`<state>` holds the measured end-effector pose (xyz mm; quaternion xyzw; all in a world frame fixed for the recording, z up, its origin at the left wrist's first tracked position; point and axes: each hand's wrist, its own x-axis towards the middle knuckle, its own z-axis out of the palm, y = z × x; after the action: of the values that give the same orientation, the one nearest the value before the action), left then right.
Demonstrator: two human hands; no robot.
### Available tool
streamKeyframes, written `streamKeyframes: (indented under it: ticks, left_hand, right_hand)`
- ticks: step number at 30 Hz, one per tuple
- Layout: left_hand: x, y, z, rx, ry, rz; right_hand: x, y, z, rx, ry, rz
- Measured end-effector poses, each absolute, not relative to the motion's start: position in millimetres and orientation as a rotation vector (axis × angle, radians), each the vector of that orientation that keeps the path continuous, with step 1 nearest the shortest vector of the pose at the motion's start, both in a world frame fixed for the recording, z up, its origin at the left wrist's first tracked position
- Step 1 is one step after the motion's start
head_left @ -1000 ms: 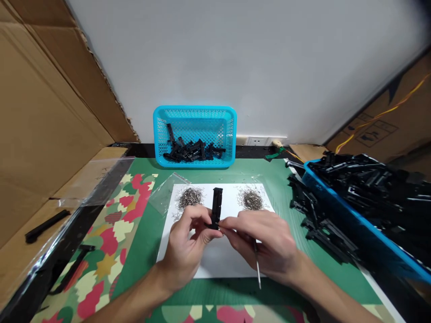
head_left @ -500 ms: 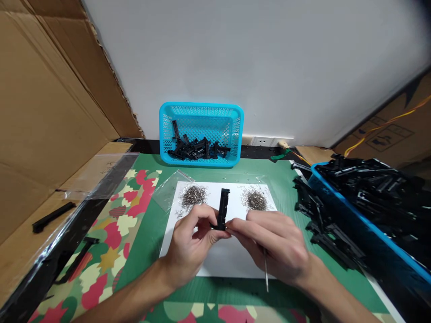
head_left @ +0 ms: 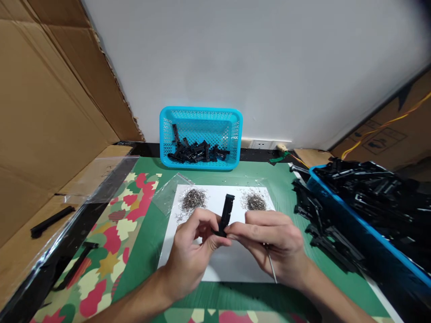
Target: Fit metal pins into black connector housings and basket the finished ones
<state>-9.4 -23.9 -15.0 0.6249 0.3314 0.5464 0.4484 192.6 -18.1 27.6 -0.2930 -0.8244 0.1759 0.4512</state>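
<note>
I read the white wall (head_left: 252,58) across the top of the frame and the brown cardboard panel (head_left: 43,89) at the upper left. The green mat (head_left: 144,251) covers the centre. A deep blue bin (head_left: 370,227), heaped with black plastic parts (head_left: 380,179), occupies the right edge; more loose black parts (head_left: 333,249) lie on the mat just beside it. A sheet of white paper (head_left: 232,269) lies at frame centre. The light-blue perforated basket (head_left: 201,168), upper centre, holds a low pile of black parts.

Both hands work over the paper. My left hand (head_left: 193,251) is closed to a pinch — thumb and index finger on the lower end of the black slotted part (head_left: 227,211), which stands tilted slightly right, at frame centre. My right hand (head_left: 276,237) has its fingers curled and its fingertips together against that same end; I cannot tell whether they grip a small piece there. Two mounds of small metal pieces, the left mound (head_left: 194,198) and the right mound (head_left: 256,202), rest on the paper's far corners. A thin metal rod (head_left: 272,267) — held under the right hand's curled fingers — points toward the bottom of the frame.
</note>
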Motion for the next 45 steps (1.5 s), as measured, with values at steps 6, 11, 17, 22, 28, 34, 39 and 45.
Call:
streamKeyframes:
  ticks: [6,11,17,22,28,34,39,45]
  left_hand:
    - [-8.9,-22.1,-12.2,1.204,0.812,1.202]
    - [-8.8,-18.0,-5.2,1.051,0.72,1.064]
    - [-15.2,-7.8,-3.9,1.221,0.77,0.95]
    - [-24.3,-0.2,1.4,1.801,1.096,0.953]
    - [-25.7,1.0,-1.6,2.204,1.19,0.972]
    - [-24.6,1.2,-11.5,2.326,1.261,0.875]
    - [-22.8,-0.5,-13.5,2.412,1.282,0.822]
    - [-23.3,-0.4,-19.9,2.569,1.198,0.882]
  right_hand:
    - [193.9,-14.4,26.5,-0.773,-2.03,0.386]
    - [194.8,-10.1,31.1,-0.832,-2.041,0.422]
    - [197.9,-3.3,27.9,-0.827,-2.05,0.405]
    - [203.3,4.5,16.7,-0.872,-2.091,0.322]
    - [210.7,8.9,18.5,-1.09,-2.163,0.541]
    - [214.9,10.1,28.3,-1.215,-2.205,0.6]
    - [213.7,13.5,18.6,-1.171,-2.235,0.446]
    - [194.8,7.2,14.1,-1.244,-1.891,0.719]
